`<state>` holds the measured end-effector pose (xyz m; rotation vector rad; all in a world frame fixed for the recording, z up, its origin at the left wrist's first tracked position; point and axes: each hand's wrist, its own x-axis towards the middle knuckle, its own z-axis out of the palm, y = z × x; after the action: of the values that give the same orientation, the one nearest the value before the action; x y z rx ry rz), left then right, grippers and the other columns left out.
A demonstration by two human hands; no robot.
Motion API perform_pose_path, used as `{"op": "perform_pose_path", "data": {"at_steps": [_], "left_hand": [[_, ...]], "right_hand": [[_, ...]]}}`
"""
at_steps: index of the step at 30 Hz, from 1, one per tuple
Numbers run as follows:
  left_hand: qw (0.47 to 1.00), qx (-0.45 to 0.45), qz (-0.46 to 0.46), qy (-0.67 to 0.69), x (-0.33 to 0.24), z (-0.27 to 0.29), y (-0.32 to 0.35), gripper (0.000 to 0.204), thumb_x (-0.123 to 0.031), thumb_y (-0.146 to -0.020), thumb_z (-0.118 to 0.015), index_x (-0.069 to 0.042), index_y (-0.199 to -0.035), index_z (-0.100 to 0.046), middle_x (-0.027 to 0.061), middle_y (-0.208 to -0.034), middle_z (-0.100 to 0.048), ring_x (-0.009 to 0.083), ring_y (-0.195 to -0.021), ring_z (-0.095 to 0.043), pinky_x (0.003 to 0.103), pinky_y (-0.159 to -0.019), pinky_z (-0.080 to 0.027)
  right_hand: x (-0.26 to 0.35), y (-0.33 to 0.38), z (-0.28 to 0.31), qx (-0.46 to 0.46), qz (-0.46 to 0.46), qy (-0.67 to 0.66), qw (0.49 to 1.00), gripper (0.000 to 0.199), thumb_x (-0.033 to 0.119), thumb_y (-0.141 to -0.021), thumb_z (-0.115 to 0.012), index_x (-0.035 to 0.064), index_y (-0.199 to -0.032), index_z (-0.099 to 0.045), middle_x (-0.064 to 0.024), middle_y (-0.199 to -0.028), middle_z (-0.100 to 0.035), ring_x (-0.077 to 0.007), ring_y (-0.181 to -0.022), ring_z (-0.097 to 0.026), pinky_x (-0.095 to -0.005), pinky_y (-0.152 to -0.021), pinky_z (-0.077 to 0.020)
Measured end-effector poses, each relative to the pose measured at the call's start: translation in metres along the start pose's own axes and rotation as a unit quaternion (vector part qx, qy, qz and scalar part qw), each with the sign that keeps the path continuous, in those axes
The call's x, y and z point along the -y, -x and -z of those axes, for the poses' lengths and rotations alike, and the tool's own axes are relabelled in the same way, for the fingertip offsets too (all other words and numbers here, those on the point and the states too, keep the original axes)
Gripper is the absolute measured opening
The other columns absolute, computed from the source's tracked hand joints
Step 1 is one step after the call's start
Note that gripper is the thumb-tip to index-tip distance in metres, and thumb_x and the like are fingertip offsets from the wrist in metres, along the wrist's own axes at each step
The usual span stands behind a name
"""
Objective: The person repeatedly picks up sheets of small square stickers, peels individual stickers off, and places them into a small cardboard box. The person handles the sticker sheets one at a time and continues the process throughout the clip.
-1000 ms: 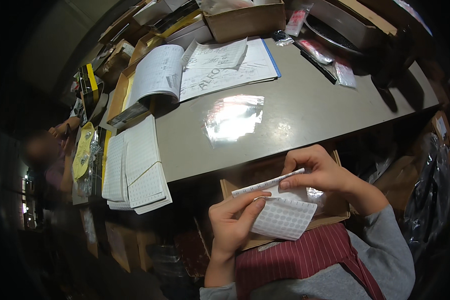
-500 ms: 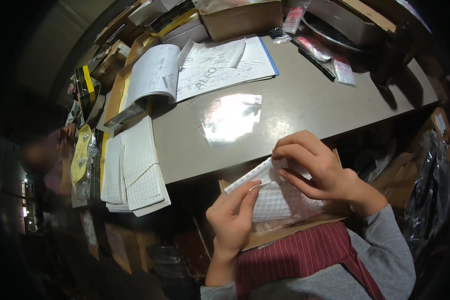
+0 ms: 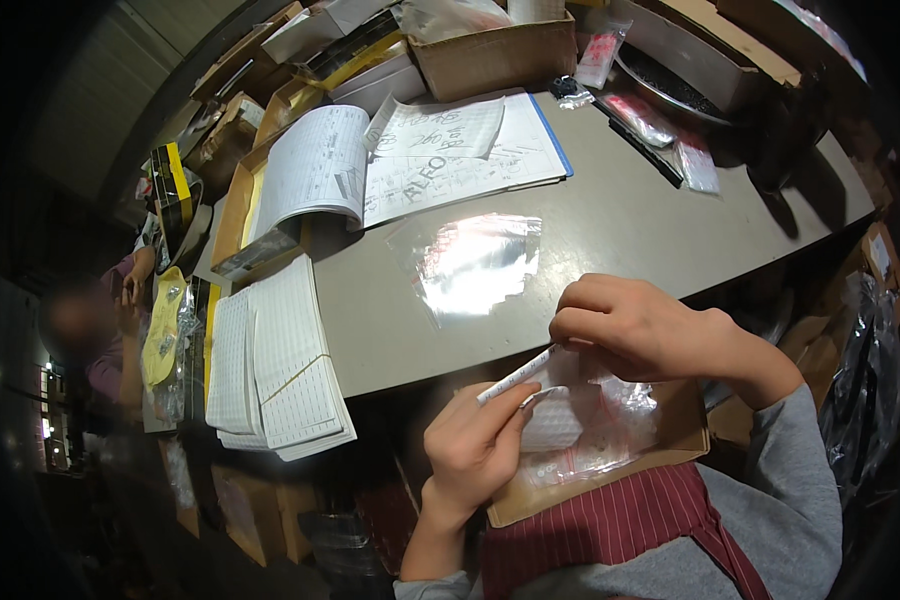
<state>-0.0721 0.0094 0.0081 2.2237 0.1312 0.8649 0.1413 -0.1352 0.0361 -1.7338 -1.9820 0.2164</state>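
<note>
My left hand (image 3: 475,445) pinches a white sticker sheet (image 3: 517,377) between thumb and fingers, just off the table's front edge. The sheet is bent, so a narrow strip with small printed marks faces up and a curled flap hangs below. At the strip's far end, my right hand (image 3: 625,325) is closed, its fingertips pressed together on the sheet's edge. Whether a loose sticker is between those fingertips is hidden. Under both hands, clear plastic bags (image 3: 605,435) lie in an open cardboard box (image 3: 675,445) against the striped apron.
A fanned pile of clear bags (image 3: 480,265) lies on the grey table (image 3: 610,235). Left of it are banded printed sheets (image 3: 290,370) and an open notebook (image 3: 315,165). A black pen (image 3: 645,155) lies farther right. Another person (image 3: 120,310) sits at the far left.
The sheet has tipped and bent, showing a narrow strip instead of its broad dotted face. My right-hand fingers have drawn closer together. The whole view has shifted slightly.
</note>
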Motion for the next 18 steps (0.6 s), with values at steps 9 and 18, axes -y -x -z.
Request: {"op": "perform_pose_path", "data": {"at_steps": [9,18], "left_hand": [[0.992,0.027,0.099,0.078,0.015,0.010,-0.015,0.018,0.006,-0.080,-0.073,0.003,-0.097,-0.078,0.0161,-0.083,-0.074,0.0204,-0.072,-0.070,0.029,-0.066,-0.053],[0.978,0.027,0.165,0.122,0.029,0.015,-0.022,0.015,0.004,-0.083,-0.075,0.003,-0.098,-0.078,0.0151,-0.087,-0.076,0.0178,-0.077,-0.072,0.029,-0.069,-0.055]], "right_hand": [[-0.024,-0.017,0.001,-0.008,0.040,-0.026,0.999,0.046,0.007,-0.079,-0.073,0.0081,-0.123,-0.058,-0.0146,-0.108,-0.061,-0.0363,-0.099,-0.064,-0.0440,-0.082,-0.0554],[-0.028,-0.032,0.007,0.017,0.028,-0.033,0.999,0.036,0.003,-0.081,-0.069,0.0063,-0.117,-0.063,-0.0143,-0.110,-0.062,-0.0355,-0.097,-0.064,-0.0429,-0.082,-0.0552]]}}
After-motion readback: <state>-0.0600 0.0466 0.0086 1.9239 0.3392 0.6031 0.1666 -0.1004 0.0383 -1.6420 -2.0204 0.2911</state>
